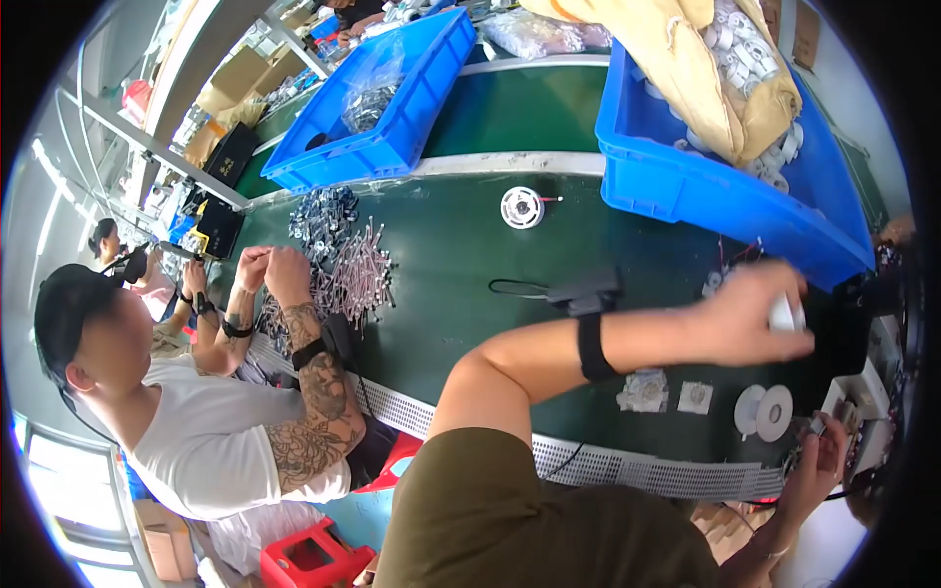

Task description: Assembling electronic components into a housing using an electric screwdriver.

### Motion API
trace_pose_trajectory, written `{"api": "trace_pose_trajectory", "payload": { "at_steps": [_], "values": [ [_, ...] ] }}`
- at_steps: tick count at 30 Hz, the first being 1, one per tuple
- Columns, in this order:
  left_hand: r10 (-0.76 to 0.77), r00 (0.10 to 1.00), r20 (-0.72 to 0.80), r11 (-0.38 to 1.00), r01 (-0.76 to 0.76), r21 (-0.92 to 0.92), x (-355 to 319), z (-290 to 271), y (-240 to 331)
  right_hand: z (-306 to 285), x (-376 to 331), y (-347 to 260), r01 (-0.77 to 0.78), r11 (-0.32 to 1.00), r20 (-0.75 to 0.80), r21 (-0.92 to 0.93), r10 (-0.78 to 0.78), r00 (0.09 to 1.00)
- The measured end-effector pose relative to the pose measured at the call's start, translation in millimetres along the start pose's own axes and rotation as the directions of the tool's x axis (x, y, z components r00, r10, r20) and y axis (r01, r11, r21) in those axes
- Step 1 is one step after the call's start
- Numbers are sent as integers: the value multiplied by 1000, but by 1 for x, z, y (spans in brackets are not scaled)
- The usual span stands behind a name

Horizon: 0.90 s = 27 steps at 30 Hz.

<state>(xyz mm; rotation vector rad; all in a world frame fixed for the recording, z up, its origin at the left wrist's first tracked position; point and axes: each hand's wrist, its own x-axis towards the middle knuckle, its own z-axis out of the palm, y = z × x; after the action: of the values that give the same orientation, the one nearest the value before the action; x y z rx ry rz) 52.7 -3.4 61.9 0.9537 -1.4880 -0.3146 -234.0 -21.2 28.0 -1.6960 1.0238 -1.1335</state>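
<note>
Green-topped table (pixel 461 255) carrying two blue plastic bins (pixel 686 186), far side. Left hand (pixel 750 314) fingers closed on small white round part (pixel 784 314); right hand (pixel 818 456) fingers pinching small metal piece (pixel 816 424).

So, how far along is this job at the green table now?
Done, it seems: two white discs lie side by side near the table's front edge. In hand: the left hand holds a small white part, and the right hand pinches a tiny piece I cannot identify. Left: the blue bin still holds many white spools.
</note>
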Motion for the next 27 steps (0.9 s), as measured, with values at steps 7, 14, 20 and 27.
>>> {"api": "trace_pose_trajectory", "payload": {
  "at_steps": [7, 14, 20, 27],
  "values": [
    [-35, 928, 372, 994, 70, -79, -56, 63, 2, 22, -2, -38, -52, 993, -110, 102, 64, 992],
    [59, 924, 377, 984, -118, 134, -58, 63, 0, 15, -3, -41, -128, 939, 107, 319, 98, 989],
    [40, 929, 368, 993, -78, 89, -47, 63, 5, 22, 2, -37, -109, 937, 163, 331, 57, 985],
    [-537, 708, 458, 806, 591, 32, -5, 63, 19, 10, 7, -42, -21, 941, -5, 337, 24, 1000]
  ]
}}
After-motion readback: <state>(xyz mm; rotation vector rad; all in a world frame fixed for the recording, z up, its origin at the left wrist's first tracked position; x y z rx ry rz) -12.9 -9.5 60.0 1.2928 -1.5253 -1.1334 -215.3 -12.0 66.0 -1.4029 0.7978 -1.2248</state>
